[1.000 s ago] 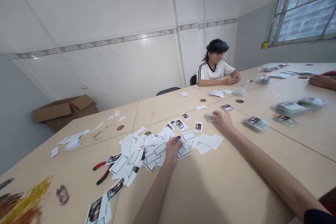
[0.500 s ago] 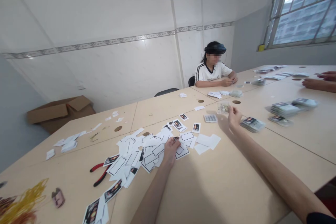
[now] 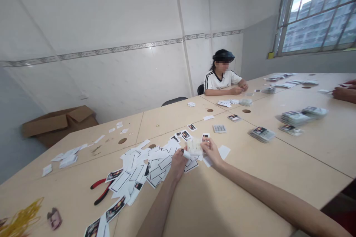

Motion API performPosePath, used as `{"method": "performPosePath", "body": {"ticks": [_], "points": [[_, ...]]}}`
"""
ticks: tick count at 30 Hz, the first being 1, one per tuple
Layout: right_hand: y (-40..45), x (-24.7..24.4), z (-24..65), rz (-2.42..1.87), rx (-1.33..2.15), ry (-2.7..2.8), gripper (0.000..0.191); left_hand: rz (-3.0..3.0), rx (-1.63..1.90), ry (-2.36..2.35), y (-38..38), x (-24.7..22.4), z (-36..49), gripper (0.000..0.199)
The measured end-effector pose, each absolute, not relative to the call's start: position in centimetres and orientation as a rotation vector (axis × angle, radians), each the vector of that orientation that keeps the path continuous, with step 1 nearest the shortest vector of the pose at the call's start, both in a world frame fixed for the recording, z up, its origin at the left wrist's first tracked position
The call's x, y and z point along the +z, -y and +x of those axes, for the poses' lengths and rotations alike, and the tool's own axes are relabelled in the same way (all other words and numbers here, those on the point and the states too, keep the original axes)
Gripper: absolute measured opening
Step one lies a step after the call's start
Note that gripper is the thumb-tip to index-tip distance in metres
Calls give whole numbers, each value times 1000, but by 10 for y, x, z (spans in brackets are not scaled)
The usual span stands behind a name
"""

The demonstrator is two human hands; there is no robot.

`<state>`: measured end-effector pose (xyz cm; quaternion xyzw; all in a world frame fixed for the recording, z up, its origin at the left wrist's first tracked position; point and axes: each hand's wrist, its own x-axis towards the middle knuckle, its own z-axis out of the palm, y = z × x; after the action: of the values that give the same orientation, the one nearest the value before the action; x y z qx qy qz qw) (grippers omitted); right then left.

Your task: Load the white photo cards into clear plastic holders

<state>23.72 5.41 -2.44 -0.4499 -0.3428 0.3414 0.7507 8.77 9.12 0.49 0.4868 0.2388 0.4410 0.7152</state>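
My left hand is closed on a small printed card, with white and a bit of dark print showing. Against it, my right hand pinches the edge of a flat clear plastic pack with pale contents. The pack is between both hands, over a spread pile of white cards, some black-framed and some with dark pictures. Just beyond my hands lie picture cards and another clear pack. Farther right is a pack with a dark card.
Red-handled pliers lie left of the pile, near yellow bands and a pinkish tool. Stacked packs stand on the right. Across the table sits a co-worker; another person's hands show at the right edge.
My right hand has moved left and toward me, bringing the clear pack to my left hand. A pack with a dark card now shows where my right hand was. The view has shifted slightly.
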Motion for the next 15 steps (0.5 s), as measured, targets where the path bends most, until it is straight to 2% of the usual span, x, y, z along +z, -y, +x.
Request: {"method": "performPosePath", "body": {"ticks": [9, 15], "points": [[-32, -23, 218, -992, 757, 1076, 27, 1151, 835, -480, -92, 0, 85, 30], [-20, -15, 219, -1105, 280, 1375, 25, 1159, 867, -487, -95, -3, 86, 25]]}}
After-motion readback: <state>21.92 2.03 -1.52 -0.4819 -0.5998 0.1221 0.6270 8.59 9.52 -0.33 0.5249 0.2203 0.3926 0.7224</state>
